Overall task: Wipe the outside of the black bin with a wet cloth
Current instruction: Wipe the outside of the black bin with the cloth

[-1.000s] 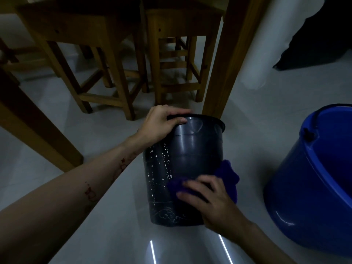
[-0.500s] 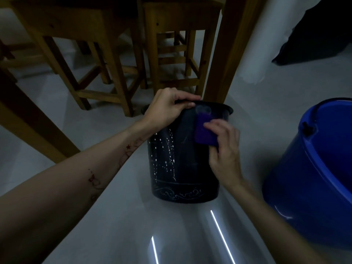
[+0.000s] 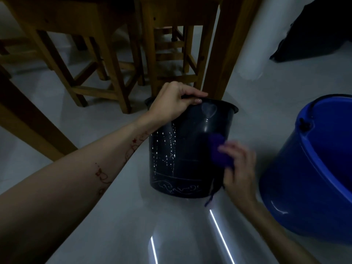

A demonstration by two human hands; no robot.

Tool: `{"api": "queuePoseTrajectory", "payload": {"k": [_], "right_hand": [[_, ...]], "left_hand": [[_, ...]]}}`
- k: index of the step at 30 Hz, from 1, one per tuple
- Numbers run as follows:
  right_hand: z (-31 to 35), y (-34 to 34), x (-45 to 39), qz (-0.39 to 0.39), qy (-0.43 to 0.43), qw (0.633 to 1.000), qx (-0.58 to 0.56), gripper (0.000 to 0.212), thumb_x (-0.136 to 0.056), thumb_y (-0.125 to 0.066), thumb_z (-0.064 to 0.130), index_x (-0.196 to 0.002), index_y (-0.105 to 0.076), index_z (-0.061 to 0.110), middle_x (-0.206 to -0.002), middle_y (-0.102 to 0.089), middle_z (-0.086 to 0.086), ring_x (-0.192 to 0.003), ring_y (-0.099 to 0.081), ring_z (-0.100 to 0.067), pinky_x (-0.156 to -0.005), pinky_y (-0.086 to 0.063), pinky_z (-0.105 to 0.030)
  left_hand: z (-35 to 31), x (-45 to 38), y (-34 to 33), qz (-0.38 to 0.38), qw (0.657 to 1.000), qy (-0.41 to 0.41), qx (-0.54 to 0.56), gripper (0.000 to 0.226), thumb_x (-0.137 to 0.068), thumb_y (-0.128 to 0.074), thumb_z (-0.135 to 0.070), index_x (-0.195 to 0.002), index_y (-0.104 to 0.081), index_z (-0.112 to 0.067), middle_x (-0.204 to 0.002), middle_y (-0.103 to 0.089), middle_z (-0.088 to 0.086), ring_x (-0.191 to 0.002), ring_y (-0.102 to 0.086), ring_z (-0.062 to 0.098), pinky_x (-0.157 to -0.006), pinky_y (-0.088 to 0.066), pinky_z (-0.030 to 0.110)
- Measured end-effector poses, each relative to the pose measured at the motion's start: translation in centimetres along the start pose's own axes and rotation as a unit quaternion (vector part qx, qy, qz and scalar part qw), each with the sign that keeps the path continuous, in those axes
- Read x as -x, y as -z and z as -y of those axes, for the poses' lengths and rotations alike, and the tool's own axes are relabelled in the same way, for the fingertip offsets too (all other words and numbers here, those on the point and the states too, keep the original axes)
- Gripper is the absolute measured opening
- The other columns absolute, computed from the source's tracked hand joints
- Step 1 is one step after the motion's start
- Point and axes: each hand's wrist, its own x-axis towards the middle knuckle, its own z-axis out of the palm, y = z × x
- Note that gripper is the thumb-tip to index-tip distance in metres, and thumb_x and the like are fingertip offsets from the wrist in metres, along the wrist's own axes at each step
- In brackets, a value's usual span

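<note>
We have one head-worn view, looking forward and steeply down, close over the black bin (image 3: 188, 149) on the floor (image 3: 114, 216).

bin (image 3: 182, 153) left of bucket (image 3: 312, 168) | stools (image 3: 171, 44) behind bin
</note>
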Motion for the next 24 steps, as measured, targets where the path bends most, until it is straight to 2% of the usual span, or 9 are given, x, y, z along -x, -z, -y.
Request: {"api": "queuePoseTrajectory", "payload": {"k": [2, 5, 9, 12, 14, 19, 21, 22, 24], "right_hand": [[-0.3, -0.3, -3.5, -0.046, -0.083, 0.995, -0.036, 0.044, -0.086, -0.05, 0.002, -0.126, -0.049, 0.019, -0.126, -0.048, -0.013, -0.117, -0.044, -0.025, -0.1, -0.04, -0.039], [0.8, -1.9, -4.9, -0.031, -0.088, 0.993, -0.072, 0.049, -0.086, -0.061, 0.0, -0.131, -0.049, 0.014, -0.131, -0.048, -0.011, -0.123, -0.045, -0.025, -0.104, -0.042, -0.045], [2.0, -3.2, -1.3, 0.081, 0.1, 0.992, -0.01, 0.053, -0.086, -0.066, 0.017, -0.137, -0.052, 0.02, -0.141, -0.052, -0.002, -0.12, -0.049, -0.028, -0.101, -0.039, -0.039], [1.6, -3.9, 3.4, 0.134, 0.229, 0.961, 0.076, 0.061, -0.085, -0.068, 0.021, -0.141, -0.045, 0.032, -0.151, -0.039, 0.012, -0.127, -0.044, -0.024, -0.095, -0.037, -0.04], [1.7, -4.0, 5.5, 0.144, 0.242, 0.955, 0.091, 0.06, -0.085, -0.067, 0.02, -0.14, -0.045, 0.032, -0.149, -0.037, 0.011, -0.125, -0.043, -0.023, -0.095, -0.039, -0.04], [2.3, -1.4, 3.4, 0.077, 0.098, 0.992, 0.022, 0.045, -0.089, -0.055, 0.004, -0.129, -0.053, 0.024, -0.131, -0.047, -0.001, -0.113, -0.047, -0.03, -0.101, -0.039, -0.034], [2.2, -0.5, 0.6, 0.005, -0.016, 0.999, -0.038, 0.05, -0.084, -0.046, 0.0, -0.129, -0.052, 0.02, -0.13, -0.046, -0.005, -0.115, -0.048, -0.032, -0.105, -0.038, -0.035], [2.1, -0.4, -1.1, -0.031, -0.07, 0.994, -0.072, 0.05, -0.083, -0.045, 0.001, -0.129, -0.051, 0.018, -0.131, -0.045, -0.006, -0.119, -0.048, -0.03, -0.106, -0.04, -0.04], [1.6, -0.8, -4.5, -0.071, -0.138, 0.982, -0.11, 0.046, -0.089, -0.051, 0.008, -0.133, -0.049, 0.017, -0.136, -0.043, -0.01, -0.127, -0.043, -0.025, -0.107, -0.041, -0.044]], "left_hand": [[-0.2, 0.1, -0.2, 0.006, 1.0, 0.001, 0.002, 0.026, -0.092, -0.066, -0.01, -0.117, -0.072, -0.014, -0.091, -0.055, -0.029, -0.083, -0.051, -0.031, -0.076, -0.041, -0.003], [0.0, -0.2, -0.3, -0.004, 1.0, 0.001, 0.0, 0.025, -0.092, -0.066, -0.01, -0.116, -0.072, -0.014, -0.096, -0.062, -0.02, -0.084, -0.053, -0.028, -0.08, -0.043, -0.001], [0.5, -0.2, -0.1, -0.016, 1.0, 0.017, 0.019, 0.026, -0.091, -0.067, -0.01, -0.116, -0.072, -0.013, -0.114, -0.07, -0.006, -0.099, -0.064, -0.006, -0.092, -0.052, 0.013], [0.4, 0.0, -0.2, 0.0, 1.0, 0.02, 0.014, 0.026, -0.091, -0.067, -0.013, -0.116, -0.072, -0.016, -0.116, -0.071, -0.006, -0.101, -0.063, -0.007, -0.093, -0.05, 0.012], [0.1, 0.1, 0.1, 0.009, 1.0, 0.011, -0.012, 0.03, -0.092, -0.067, -0.019, -0.122, -0.068, -0.018, -0.121, -0.07, -0.003, -0.106, -0.059, -0.007, -0.096, -0.047, 0.012], [1.6, 0.8, 2.3, 0.078, 0.987, 0.049, -0.129, 0.036, -0.104, -0.04, -0.042, -0.131, -0.058, -0.028, -0.12, -0.054, -0.011, -0.118, -0.035, 0.006, -0.1, -0.025, 0.027], [2.9, 1.3, 2.6, 0.078, 0.99, 0.066, -0.096, 0.034, -0.105, -0.032, -0.046, -0.131, -0.055, -0.042, -0.122, -0.056, -0.021, -0.124, -0.045, 0.009, -0.109, -0.031, 0.038], [3.1, 1.4, 2.6, 0.071, 0.992, 0.062, -0.081, 0.034, -0.106, -0.033, -0.045, -0.13, -0.055, -0.044, -0.125, -0.056, -0.024, -0.125, -0.049, 0.008, -0.109, -0.036, 0.038], [2.9, 1.2, 2.3, 0.069, 0.995, 0.053, -0.046, 0.032, -0.106, -0.037, -0.036, -0.13, -0.059, -0.038, -0.126, -0.058, -0.023, -0.12, -0.054, 0.0, -0.099, -0.04, 0.015]]}}
